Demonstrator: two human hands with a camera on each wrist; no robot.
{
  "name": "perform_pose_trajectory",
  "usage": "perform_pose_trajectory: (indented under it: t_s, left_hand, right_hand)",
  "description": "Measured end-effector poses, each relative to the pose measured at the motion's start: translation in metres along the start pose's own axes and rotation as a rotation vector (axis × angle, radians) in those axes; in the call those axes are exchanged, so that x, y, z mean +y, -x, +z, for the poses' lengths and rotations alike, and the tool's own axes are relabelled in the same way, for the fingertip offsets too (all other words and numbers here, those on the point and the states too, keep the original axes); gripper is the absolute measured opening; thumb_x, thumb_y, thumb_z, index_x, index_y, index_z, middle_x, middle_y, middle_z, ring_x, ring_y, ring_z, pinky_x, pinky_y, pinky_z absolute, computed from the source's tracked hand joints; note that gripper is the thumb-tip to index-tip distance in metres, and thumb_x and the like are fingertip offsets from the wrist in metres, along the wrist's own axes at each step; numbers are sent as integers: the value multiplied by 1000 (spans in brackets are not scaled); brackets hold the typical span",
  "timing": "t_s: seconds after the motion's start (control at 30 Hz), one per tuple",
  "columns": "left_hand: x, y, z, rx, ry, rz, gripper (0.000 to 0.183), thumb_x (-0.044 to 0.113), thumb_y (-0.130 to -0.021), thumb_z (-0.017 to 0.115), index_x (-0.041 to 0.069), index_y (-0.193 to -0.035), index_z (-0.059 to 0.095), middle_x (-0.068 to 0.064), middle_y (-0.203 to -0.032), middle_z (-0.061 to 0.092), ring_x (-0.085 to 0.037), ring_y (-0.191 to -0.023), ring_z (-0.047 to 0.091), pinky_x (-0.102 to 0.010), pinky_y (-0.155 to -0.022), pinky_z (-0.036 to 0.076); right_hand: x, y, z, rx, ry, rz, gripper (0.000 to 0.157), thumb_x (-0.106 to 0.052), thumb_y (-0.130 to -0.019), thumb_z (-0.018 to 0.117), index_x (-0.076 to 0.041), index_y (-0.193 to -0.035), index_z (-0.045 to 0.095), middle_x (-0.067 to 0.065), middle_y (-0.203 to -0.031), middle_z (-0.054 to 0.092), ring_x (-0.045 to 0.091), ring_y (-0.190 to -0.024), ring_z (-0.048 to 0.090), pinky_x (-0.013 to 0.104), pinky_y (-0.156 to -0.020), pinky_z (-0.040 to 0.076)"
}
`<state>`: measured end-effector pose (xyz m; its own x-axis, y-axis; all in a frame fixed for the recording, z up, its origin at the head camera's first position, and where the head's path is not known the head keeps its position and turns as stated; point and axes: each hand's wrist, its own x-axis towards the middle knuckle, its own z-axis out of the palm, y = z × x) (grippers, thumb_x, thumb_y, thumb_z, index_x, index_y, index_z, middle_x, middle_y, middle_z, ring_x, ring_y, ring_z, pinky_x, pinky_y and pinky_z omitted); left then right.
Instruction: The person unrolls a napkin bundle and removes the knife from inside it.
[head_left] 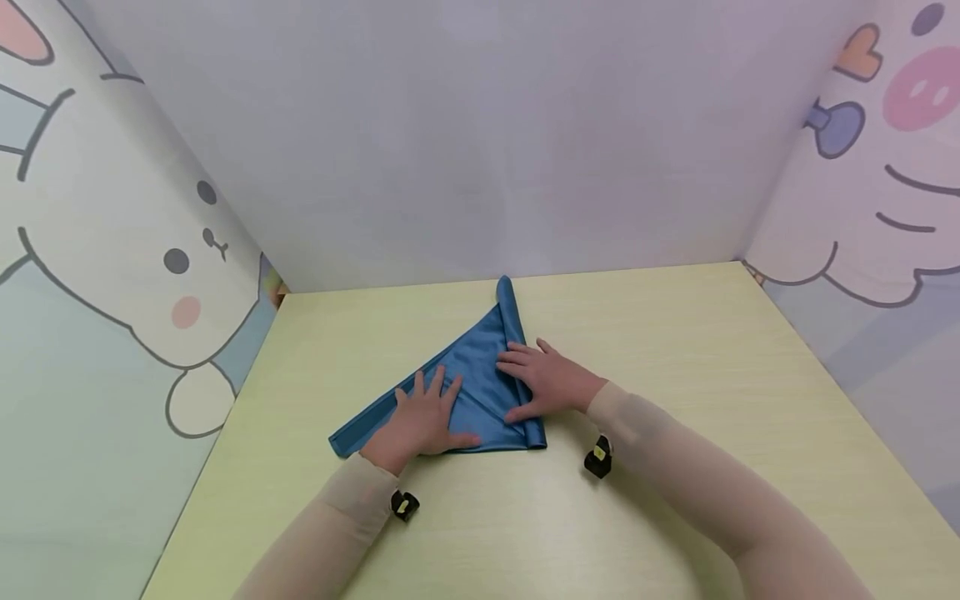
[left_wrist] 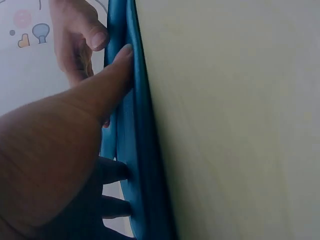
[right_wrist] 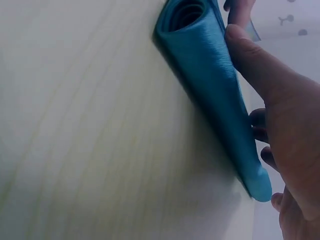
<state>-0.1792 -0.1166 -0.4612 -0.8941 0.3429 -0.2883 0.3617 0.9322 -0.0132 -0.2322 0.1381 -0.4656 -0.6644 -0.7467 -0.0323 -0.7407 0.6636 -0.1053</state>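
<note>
A shiny blue cloth (head_left: 480, 408) lies on the table, spread in a roughly triangular shape. Its right side is wound into a narrow roll (head_left: 510, 304), whose spiral end shows in the right wrist view. My left hand (head_left: 423, 421) rests on the flat part with fingers spread, the thumb along the near edge. My right hand (head_left: 553, 379) lies across the roll, its fingers and thumb reaching over onto the flat cloth. In the right wrist view, the thumb and fingers stretch along the far side of the rolled cloth (right_wrist: 205, 75).
The pale wooden table (head_left: 675, 350) ends at a plain whitish panel (head_left: 480, 150) behind. Panels with cartoon animals stand at the left (head_left: 112, 233) and right (head_left: 885, 217). A small black device (head_left: 597, 457) hangs at each wrist.
</note>
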Motion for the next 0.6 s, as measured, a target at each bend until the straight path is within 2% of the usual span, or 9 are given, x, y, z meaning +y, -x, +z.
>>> perform_pose_trajectory:
  t_s: [0.37, 0.6]
  left_hand:
    - [0, 3, -2, -10, 7, -24, 111, 87, -70, 48, 23, -156, 19, -14, -160, 10, -51, -140, 12, -75, -95, 24]
    - [-1, 3, 2, -14, -2, -26, 111, 89, -70, 45, 24, -156, 17, -14, -160, 9, -50, -141, 11, -76, -94, 24]
  right_hand:
    - [1, 0, 7, -6, 56, 43, 106, -88, -73, 40, -14, -148, 40, 3, -154, 33, 24, -145, 18, 61, -110, 15]
    - [1, 3, 8, 2, 52, 70, 106, -89, -73, 40, -13, -147, 42, 3, -154, 33, 23, -145, 19, 61, -110, 15]
